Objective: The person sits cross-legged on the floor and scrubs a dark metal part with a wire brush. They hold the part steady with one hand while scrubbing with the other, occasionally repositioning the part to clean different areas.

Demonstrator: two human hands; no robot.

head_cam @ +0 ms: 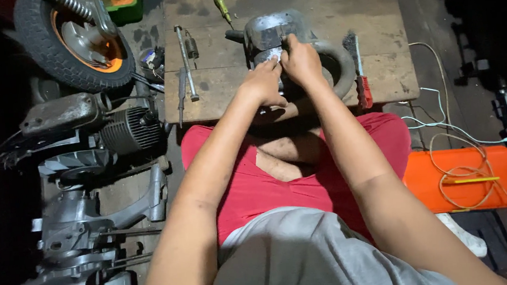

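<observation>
Shiny grey metal engine cover (273, 37) sits mid worn wooden worktop (376, 21). Left hand (264, 83) and right hand (301, 62) both closed, pinching small part on cover. Step looks like fiddly fitting; next needs steady fingers. Red-handled wire brush (359, 69) lies beside.

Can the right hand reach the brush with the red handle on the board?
Probably yes. The right hand rests on the metal housing, and the brush lies just right of it on the wooden board, nothing between.

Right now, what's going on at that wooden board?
A seated person has both hands on a grey metal engine casing resting on a wooden board. The left hand and right hand pinch at the same spot on its front. A wire brush with a red handle lies to the right, a yellow-handled screwdriver behind. An engine block sits on the floor.
</observation>
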